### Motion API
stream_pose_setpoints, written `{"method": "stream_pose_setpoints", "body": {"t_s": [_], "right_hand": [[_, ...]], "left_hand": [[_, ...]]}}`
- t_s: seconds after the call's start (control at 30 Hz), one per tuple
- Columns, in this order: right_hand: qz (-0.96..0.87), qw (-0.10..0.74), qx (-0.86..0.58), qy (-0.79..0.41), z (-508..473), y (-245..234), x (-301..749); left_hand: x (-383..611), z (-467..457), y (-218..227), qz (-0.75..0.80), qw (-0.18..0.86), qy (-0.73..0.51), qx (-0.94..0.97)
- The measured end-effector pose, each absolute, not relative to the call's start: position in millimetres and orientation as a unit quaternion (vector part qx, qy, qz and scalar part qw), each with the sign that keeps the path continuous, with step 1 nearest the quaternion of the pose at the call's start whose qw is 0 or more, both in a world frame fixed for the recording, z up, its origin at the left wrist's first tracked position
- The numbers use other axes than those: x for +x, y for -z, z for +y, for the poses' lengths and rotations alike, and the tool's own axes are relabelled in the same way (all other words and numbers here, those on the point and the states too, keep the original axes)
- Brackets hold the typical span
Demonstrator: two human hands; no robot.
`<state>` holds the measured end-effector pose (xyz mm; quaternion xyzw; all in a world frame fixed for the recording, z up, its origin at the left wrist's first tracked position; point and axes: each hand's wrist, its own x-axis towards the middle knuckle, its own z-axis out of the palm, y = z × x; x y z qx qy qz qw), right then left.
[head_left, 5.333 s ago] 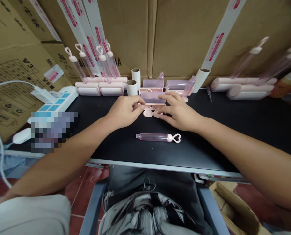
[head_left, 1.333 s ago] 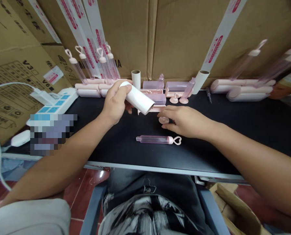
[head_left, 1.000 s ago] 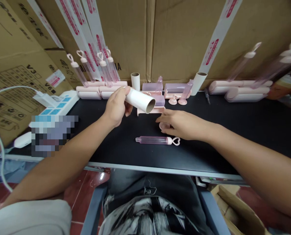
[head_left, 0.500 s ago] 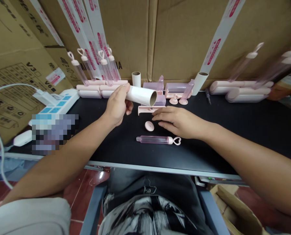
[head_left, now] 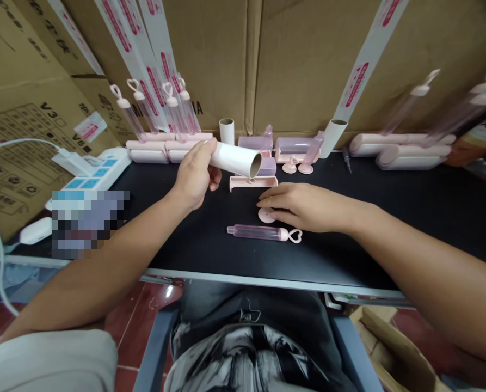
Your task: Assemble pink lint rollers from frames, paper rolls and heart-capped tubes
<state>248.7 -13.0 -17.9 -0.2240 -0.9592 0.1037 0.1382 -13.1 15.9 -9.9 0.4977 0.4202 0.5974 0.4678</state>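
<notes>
My left hand is wrapped round a white cardboard tube, held slanted above the table with its open end to the right. My right hand is low over the table, fingers bent and thumb at a small round pink disc, which they partly cover. Just in front of it lies a clear pinkish tube with a heart-shaped handle. Beyond the fingers is a long pale pink bracket-like part, partly behind the white tube.
Clear lilac holders and small pink heart-handled caps sit at the back. Two more cardboard tubes stand there. Assembled pink pieces line both sides. A power strip is at left, a small screwdriver at right.
The pink disc has shifted to the right, under my right fingers, which have bent and come down to it. My left hand and its cardboard tube have hardly moved.
</notes>
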Motion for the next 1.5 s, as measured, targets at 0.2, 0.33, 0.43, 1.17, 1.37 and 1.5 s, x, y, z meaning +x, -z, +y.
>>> {"method": "stream_pose_setpoints", "body": {"t_s": [0.2,0.33,0.43,1.17,1.37,1.5], "right_hand": [[-0.956,0.115,-0.23,-0.138,-9.2,19.1,246.2],[-0.939,0.239,-0.225,-0.103,-12.8,18.2,248.3],[-0.888,0.396,-0.234,-0.017,-20.4,15.4,247.7],[-0.744,0.601,-0.268,0.115,-23.3,41.7,243.8],[-0.839,0.458,-0.294,0.009,-34.1,29.8,233.7],[-0.848,0.439,-0.296,0.018,-36.2,22.6,233.8]], "left_hand": [[-12.0,13.5,7.9,0.426,0.478,-0.59,0.492],[-12.6,13.3,7.1,0.429,0.487,-0.583,0.488],[-12.1,12.6,8.3,0.428,0.494,-0.577,0.491],[4.8,-4.5,-3.4,0.43,0.616,-0.507,0.423],[9.0,-11.5,-5.3,0.437,0.616,-0.503,0.42],[10.6,-14.4,-5.2,0.436,0.617,-0.494,0.43]]}}
